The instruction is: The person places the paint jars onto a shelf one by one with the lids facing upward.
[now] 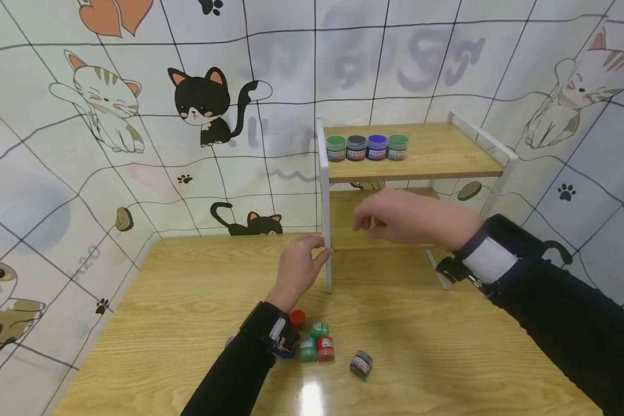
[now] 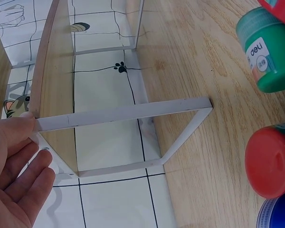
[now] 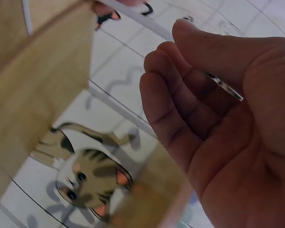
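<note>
At the left front of the two-tier shelf rack (image 1: 447, 147), the left hand (image 1: 299, 267) pinches the white upright (image 1: 323, 185) with its thumb and fingers. In front of the lower board (image 1: 343, 214), the right hand (image 1: 403, 216) hovers, its grip loosely curled and empty. Only the left wrist view shows the left thumb pressed where the lower board meets the upright, and the white foot bar (image 2: 186, 135) on the worktop (image 1: 187, 300); only the right wrist view shows the right palm, with a cartoon striped cat (image 3: 92, 180) beyond.

The rack stands on the worktop, its pale wood-grain boards set in a white frame. Along its top board, towards the left, sit a green jar (image 1: 335, 149), a dark grey jar (image 1: 356, 148), a blue jar (image 1: 377, 148) and a second green jar (image 1: 397, 148), their label print too small to read. Nearer the person, more jars lie by the left sleeve (image 1: 239, 370), including a red jar (image 1: 325, 350). The left wrist view reads "deli" on a green-lidded jar (image 2: 270, 52).
</note>
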`<state>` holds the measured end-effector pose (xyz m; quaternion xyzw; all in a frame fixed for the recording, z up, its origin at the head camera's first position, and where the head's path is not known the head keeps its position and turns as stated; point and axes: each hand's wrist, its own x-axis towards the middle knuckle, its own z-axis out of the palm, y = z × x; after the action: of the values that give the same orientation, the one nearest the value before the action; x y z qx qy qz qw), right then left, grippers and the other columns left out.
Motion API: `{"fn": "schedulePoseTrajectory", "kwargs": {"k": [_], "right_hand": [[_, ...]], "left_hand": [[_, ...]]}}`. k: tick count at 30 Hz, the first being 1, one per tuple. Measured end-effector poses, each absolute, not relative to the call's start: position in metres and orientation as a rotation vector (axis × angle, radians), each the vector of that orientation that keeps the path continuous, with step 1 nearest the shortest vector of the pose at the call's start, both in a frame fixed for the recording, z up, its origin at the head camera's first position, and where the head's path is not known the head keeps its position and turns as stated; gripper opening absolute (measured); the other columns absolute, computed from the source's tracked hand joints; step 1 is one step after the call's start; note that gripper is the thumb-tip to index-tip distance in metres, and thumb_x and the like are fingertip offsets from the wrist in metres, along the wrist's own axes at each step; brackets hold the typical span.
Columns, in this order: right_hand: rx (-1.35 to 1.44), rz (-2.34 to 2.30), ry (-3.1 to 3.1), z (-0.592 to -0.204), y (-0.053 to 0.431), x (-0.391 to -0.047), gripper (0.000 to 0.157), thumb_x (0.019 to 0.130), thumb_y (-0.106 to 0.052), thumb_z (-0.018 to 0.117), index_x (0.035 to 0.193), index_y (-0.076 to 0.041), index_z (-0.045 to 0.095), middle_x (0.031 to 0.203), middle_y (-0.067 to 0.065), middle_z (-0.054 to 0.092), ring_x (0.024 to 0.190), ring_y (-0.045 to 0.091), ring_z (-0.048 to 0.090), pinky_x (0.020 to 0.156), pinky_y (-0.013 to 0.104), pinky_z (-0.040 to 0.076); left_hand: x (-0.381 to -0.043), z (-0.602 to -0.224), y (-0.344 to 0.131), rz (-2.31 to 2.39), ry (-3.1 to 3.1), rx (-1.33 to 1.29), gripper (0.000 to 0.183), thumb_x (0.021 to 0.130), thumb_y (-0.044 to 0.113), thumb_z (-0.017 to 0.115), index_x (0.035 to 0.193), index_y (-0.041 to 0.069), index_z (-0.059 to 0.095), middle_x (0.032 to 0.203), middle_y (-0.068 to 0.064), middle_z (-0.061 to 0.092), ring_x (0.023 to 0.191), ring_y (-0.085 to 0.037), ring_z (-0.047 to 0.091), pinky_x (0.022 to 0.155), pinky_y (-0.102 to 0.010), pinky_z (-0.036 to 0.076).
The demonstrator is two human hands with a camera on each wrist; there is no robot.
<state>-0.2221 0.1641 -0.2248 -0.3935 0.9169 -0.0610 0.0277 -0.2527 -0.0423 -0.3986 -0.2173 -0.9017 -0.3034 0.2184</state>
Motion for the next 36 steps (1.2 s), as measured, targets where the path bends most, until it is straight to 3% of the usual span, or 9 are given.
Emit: {"fn": "schedulePoseTrajectory", "kwargs": {"k": [7, 16, 23, 36], "right_hand": [[-1.204, -0.223, 2.684, -0.272, 0.155, -0.219, 0.020, 0.086, 0.000, 0.066, 0.100, -0.014, 0.068, 0.092, -0.002, 0.066, 0.084, 0.012, 0.058, 0.078, 0.033, 0.053], [-1.062, -0.156, 2.558, -0.336, 0.146, -0.211, 0.020, 0.081, -0.011, 0.075, 0.098, -0.018, 0.068, 0.090, -0.005, 0.062, 0.083, 0.008, 0.054, 0.078, 0.031, 0.050], [-1.053, -0.147, 2.490, -0.375, 0.145, -0.201, 0.022, 0.080, -0.008, 0.076, 0.095, -0.021, 0.067, 0.092, -0.006, 0.062, 0.084, 0.008, 0.052, 0.082, 0.030, 0.050], [-1.008, -0.203, 2.376, -0.412, 0.155, -0.185, 0.038, 0.071, -0.014, 0.082, 0.102, -0.028, 0.064, 0.100, -0.012, 0.056, 0.091, 0.005, 0.051, 0.083, 0.030, 0.050]], "left_hand": [[-0.252, -0.397, -0.043, -0.832, -2.484, -0.613, 0.019, 0.087, 0.024, 0.071, 0.098, 0.010, 0.071, 0.098, -0.005, 0.070, 0.091, -0.018, 0.066, 0.072, -0.035, 0.056], [-0.253, -0.400, -0.043, -0.831, -2.485, -0.615, 0.019, 0.088, 0.025, 0.070, 0.099, 0.010, 0.071, 0.099, -0.005, 0.071, 0.093, -0.018, 0.066, 0.075, -0.035, 0.056], [-0.253, -0.400, -0.043, -0.829, -2.495, -0.609, 0.021, 0.088, 0.027, 0.070, 0.100, 0.010, 0.071, 0.101, -0.004, 0.071, 0.094, -0.018, 0.065, 0.076, -0.034, 0.056], [-0.253, -0.399, -0.043, -0.856, -2.512, -0.599, 0.020, 0.088, 0.027, 0.069, 0.100, 0.011, 0.071, 0.100, -0.003, 0.071, 0.094, -0.017, 0.065, 0.076, -0.034, 0.056]]}}
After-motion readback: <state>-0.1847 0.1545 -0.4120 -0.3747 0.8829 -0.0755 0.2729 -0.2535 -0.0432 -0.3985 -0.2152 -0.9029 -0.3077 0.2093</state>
